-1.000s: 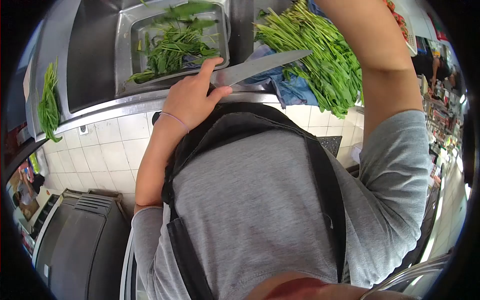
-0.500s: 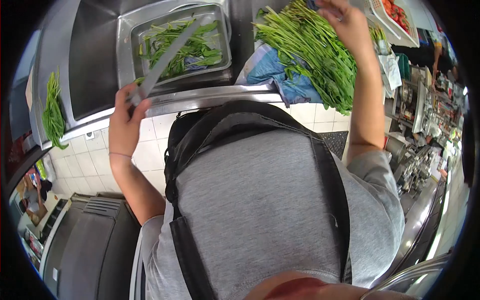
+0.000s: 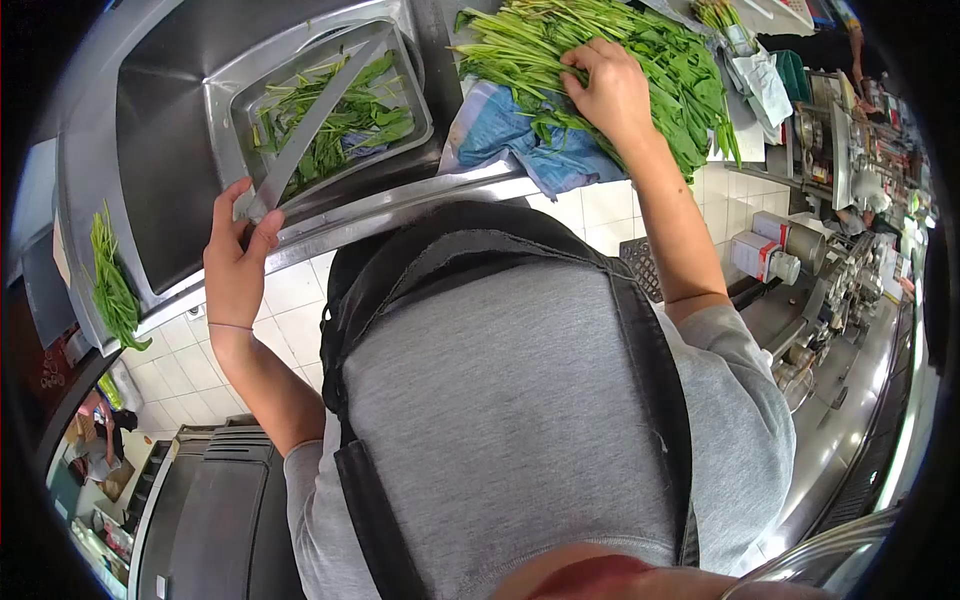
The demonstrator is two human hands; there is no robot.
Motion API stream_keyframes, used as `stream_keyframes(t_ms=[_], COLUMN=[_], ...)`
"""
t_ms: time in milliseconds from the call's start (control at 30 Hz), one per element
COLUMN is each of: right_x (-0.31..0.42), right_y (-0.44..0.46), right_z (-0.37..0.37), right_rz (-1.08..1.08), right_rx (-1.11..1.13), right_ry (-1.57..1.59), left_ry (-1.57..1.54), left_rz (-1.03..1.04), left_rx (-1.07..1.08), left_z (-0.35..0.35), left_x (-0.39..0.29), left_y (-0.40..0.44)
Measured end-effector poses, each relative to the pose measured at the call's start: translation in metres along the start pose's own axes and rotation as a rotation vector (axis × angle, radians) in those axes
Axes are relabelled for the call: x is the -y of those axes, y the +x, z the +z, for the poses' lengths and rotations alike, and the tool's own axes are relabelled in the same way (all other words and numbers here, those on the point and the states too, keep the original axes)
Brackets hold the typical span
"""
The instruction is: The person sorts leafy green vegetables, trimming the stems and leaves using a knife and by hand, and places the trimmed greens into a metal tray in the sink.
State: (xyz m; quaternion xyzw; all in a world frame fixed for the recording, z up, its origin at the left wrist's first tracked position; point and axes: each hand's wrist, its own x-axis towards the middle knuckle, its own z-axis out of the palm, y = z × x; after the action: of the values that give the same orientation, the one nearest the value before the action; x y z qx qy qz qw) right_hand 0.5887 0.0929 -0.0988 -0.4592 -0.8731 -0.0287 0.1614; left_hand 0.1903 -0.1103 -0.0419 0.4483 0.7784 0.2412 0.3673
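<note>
My left hand [image 3: 238, 250] is closed round the handle end of a long-bladed knife [image 3: 318, 118]. Its blade slants up and away over a metal tray [image 3: 424, 108] that holds cut green stems and leaves [image 3: 378, 122]. On the right lies a big heap of long-stemmed leafy greens [image 3: 510, 42], resting partly on a crumpled blue cloth or bag [image 3: 500, 130]. My right hand [image 3: 612, 88] lies on this heap, fingers curled onto the stems. How many stems are in its grasp is hidden.
The tray stands in a steel sink [image 3: 165, 120]. A small bunch of greens [image 3: 115, 290] lies at the counter's left edge. A wrapped bunch [image 3: 745, 65] sits beyond the heap on the right. Behind me stand a dark appliance [image 3: 215, 510] and a cluttered metal shelf [image 3: 850, 290].
My right hand has come down and to the left from the heap's far side onto the stems. My left hand keeps hold of the knife. The view has shifted slightly.
</note>
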Motion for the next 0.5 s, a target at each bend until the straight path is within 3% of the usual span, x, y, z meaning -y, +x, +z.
stream_keyframes(t_ms=[100,133,233,367,500], right_x=[-0.012,-0.016,-0.040,-0.055,-0.042], right_y=[0.006,0.011,0.021,0.036,0.054], right_z=[-0.005,-0.013,-0.027,-0.047,-0.085], right_rz=[0.204,0.365,0.490,0.447,0.650], right_rx=[0.112,0.258,0.370,0.255,0.353], right_ry=[0.231,0.389,0.781,0.914,0.855], left_ry=[-0.017,-0.023,-0.044,-0.079,-0.107], left_rz=[0.033,0.045,0.058,0.060,0.052], left_rx=[0.018,0.018,0.022,0.042,0.050], left_z=[-0.001,0.000,0.000,0.000,0.001], left_x=[0.001,0.004,0.006,0.006,0.004], left_y=[0.001,0.001,0.001,0.001,0.001])
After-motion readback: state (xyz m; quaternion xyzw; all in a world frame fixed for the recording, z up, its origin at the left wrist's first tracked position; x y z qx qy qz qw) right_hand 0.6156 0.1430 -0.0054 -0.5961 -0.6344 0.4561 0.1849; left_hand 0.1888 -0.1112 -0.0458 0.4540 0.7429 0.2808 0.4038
